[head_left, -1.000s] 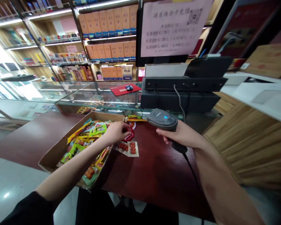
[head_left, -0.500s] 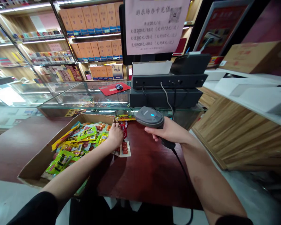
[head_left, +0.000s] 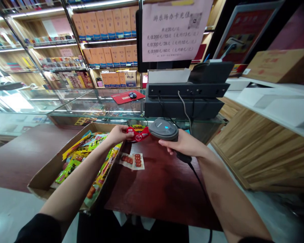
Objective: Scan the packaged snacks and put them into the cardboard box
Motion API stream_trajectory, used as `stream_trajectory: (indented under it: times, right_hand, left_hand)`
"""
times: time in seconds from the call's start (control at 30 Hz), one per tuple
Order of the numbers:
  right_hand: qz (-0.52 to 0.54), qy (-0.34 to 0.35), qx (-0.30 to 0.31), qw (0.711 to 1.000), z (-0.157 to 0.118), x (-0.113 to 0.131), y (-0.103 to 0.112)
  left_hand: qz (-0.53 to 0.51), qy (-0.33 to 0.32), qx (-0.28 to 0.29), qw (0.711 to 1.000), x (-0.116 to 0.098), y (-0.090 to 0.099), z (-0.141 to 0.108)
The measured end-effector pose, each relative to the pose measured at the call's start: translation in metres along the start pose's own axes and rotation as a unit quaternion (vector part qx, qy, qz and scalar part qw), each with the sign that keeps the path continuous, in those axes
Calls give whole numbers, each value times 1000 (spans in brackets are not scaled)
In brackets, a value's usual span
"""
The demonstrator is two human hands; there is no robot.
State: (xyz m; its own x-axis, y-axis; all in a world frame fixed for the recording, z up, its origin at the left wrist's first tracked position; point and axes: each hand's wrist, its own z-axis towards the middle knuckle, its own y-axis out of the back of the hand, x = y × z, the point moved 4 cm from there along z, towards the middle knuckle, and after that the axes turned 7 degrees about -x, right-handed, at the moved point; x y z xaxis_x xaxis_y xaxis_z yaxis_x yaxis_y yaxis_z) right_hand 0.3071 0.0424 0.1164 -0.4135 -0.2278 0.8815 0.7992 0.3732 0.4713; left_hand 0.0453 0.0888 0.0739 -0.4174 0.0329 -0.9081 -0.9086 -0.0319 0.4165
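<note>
Left hand (head_left: 118, 135): closed, pinching the left end of the red packet (head_left: 139, 136) between thumb and fingers. Right hand (head_left: 182, 143): wrapped around the handle of the scanner (head_left: 163, 130), thumb along the near side below the head. Packet located above the table (head_left: 154, 192), right of the box (head_left: 39, 191), its free end at the scanner's nose.

Handling, as judged: packet light, thin and bendable, its glossy face likely slippery. Best hold is at one end or the edge, clear of the white labels; a hard squeeze could crease it. Scanner rigid and somewhat top-heavy; the handle is the proper hold, the cable (head_left: 198, 180) liable to tug. Sausage packs (head_left: 138, 161) on the table appear soft and filmed; take by the flat margins.

Not verified: contact between packet and scanner; the packet's far side; right-hand fingers behind the handle, the trigger among them; small print on the labels. Left forearm covers part of the sachets (head_left: 70, 171). Yellow packs (head_left: 140, 127) behind the packet are partly hidden. Both upper arms run out of view.
</note>
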Motion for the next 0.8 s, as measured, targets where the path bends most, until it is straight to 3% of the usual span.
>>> stream_trajectory:
  times: [0.13,0.33,0.63,0.8]
  right_hand:
    - [-14,-6,16,1000,1,-1,-5]
    - [-48,-8,23,999,5,-6,-11]
    - [-62,-2,31,998,4,-4,-14]
    - [-56,-9,34,998,4,-4,-15]
  left_hand:
    - [-114,58,20,992,-5,8,-3]
    - [-66,107,-19,992,-19,14,-13]
    - [-73,73,12,995,-8,13,-7]
    - [-43,83,2,996,-13,15,-10]
